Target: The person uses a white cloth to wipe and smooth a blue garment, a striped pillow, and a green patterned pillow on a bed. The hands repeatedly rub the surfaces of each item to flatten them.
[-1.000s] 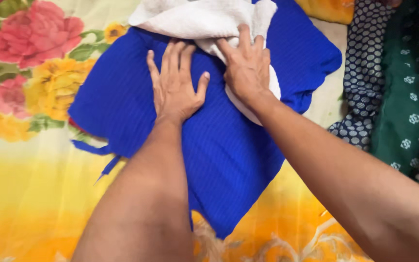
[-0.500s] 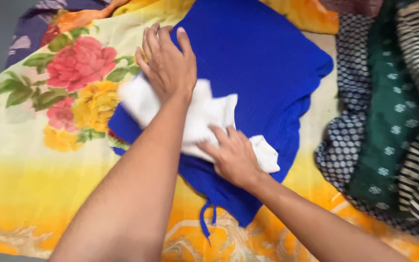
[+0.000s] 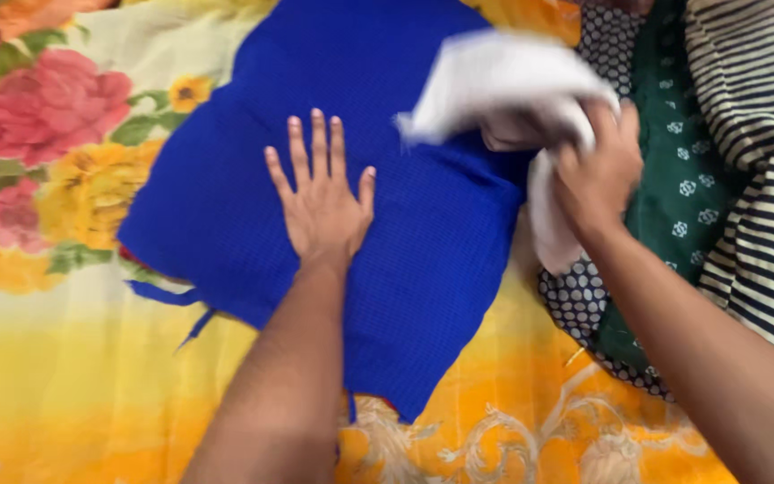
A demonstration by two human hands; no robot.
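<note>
Left hand (image 3: 322,202) spread flat on the smoothed blue garment (image 3: 405,260); right hand (image 3: 597,170) clutching the white cloth (image 3: 503,76), not yet laid down.

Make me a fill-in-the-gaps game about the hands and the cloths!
1. The left hand lies flat on the ____ cloth.
2. The right hand grips a ____ cloth.
3. The bedsheet under them is printed with ____.
4. The striped fabric lies at the ____ side of the picture.

Missing words: blue; white; flowers; right
</note>
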